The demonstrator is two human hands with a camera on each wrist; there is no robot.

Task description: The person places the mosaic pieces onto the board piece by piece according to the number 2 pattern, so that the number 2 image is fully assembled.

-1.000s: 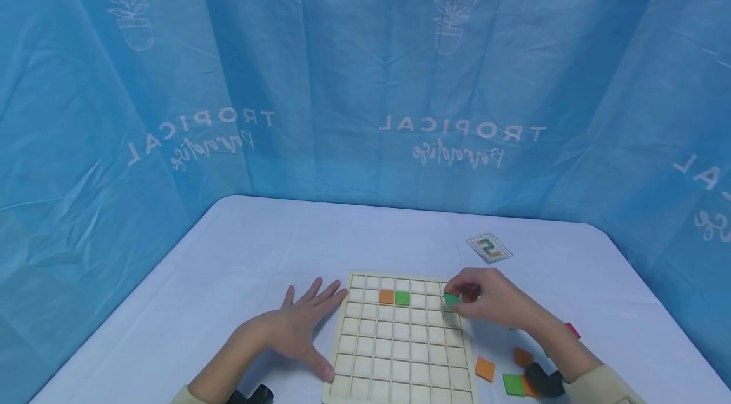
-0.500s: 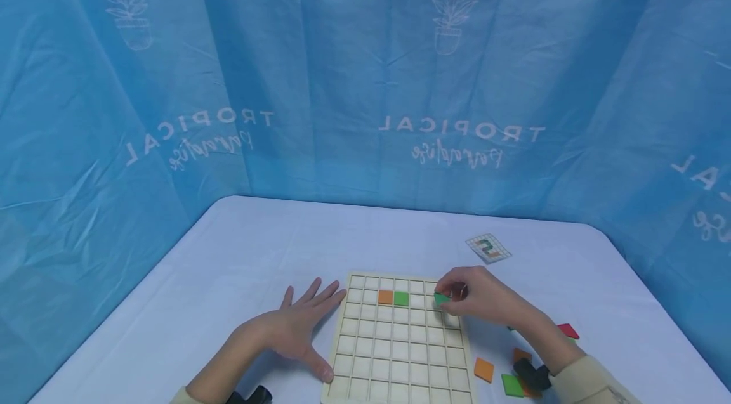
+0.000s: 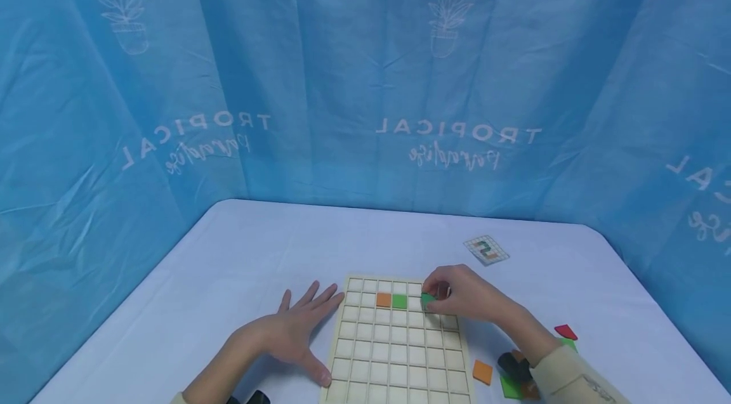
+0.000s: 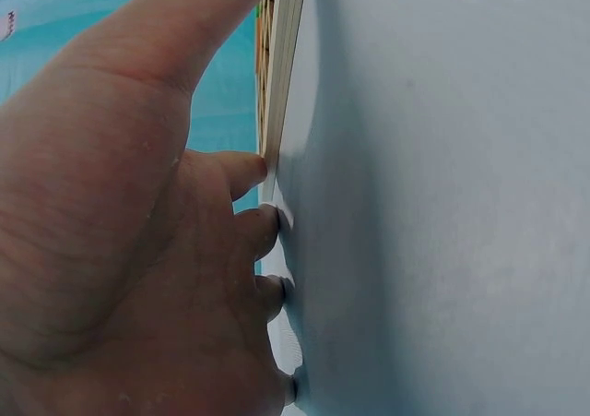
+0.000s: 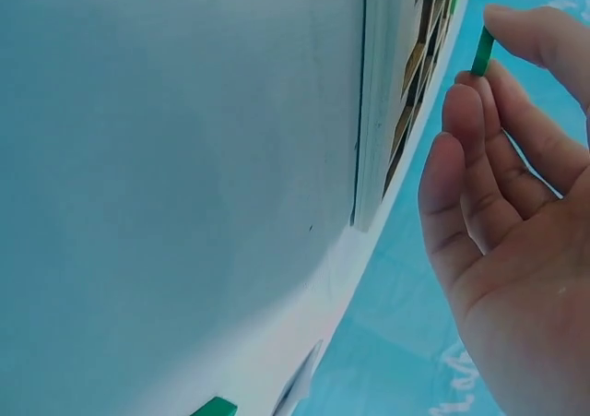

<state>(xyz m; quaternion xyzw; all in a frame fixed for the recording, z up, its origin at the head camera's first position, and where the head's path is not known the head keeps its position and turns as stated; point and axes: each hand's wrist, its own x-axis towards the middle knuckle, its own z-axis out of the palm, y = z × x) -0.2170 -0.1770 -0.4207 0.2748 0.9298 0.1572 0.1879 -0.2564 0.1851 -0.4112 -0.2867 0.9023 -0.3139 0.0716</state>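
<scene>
A pale wooden grid board [image 3: 398, 353] lies on the white table. In its second row from the far edge, an orange square tile [image 3: 384, 300] and a light green square tile [image 3: 399, 302] sit side by side. My right hand [image 3: 465, 293] pinches a darker green tile [image 5: 483, 52] between thumb and fingertips, over that same row, to the right of the light green one. My left hand [image 3: 291, 331] is spread along the board's left side, its thumb and a fingertip at the edge; the left wrist view shows the fingers [image 4: 258, 231] reaching down to the table.
A small pattern card [image 3: 486, 250] lies beyond the board to the right. Right of the board are a loose orange tile [image 3: 482, 372], a green tile [image 3: 510, 387] and a red piece [image 3: 566, 332]. The right sleeve [image 3: 573, 375] and a black wrist device [image 3: 513, 366] partly cover the pieces.
My right hand has moved left across the board with the darker green tile, closer to the light green tile. My left hand has kept its place beside the board.
</scene>
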